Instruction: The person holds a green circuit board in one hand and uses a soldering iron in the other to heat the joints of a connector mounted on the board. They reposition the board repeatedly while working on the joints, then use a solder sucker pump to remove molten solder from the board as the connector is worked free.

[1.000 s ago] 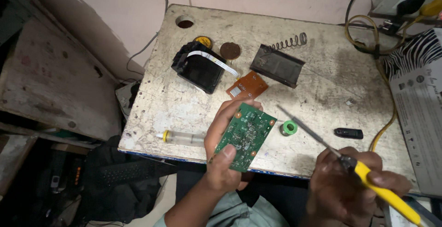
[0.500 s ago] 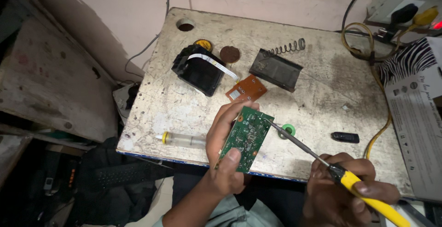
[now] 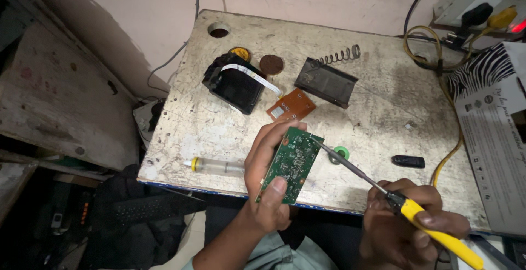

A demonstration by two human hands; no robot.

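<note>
- A green circuit board (image 3: 290,163) is held in the left hand (image 3: 267,178), with the thumb pressed on its lower edge and the fingers wrapped behind its left side. It is a small rectangle, tilted so that its long axis runs from lower left to upper right, and its component side is turned up towards the camera. It is raised above the front edge of the bench (image 3: 383,111).
- A soldering iron (image 3: 394,201) with a yellow handle and a thin dark metal shaft is gripped in the right hand (image 3: 408,220). Its tip is laid against the upper right corner of the board.
</note>
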